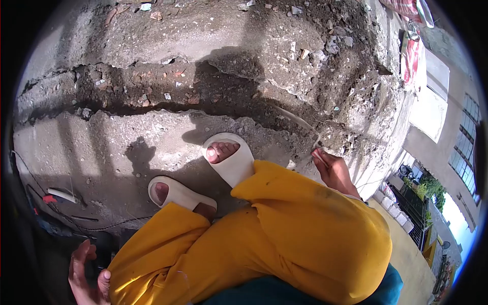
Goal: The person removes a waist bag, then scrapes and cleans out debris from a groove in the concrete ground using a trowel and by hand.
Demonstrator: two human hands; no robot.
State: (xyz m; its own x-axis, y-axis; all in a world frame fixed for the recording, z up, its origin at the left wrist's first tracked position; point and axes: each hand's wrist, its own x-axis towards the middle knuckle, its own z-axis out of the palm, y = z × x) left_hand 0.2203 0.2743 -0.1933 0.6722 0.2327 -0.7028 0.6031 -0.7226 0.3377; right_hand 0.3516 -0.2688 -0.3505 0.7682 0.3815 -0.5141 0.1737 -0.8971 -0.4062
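My right hand [333,170] is closed on the handle end of a thin, pale trowel-like tool [295,119], whose blade reaches up and left over a shallow trench [168,91] in the broken concrete. At the lower left my left hand [86,272] is held off the ground beside my yellow trouser leg, its fingers apart and curled a little, with nothing in it. Two cream sandals [231,165] are on my feet, just below the trench edge.
Rubble [330,46] lies above the trench. Red and white sacks [413,58] and a white panel [432,96] stand at the right. A white-handled tool [63,195] and a cable lie at the left. Blocks [394,208] line the lower right.
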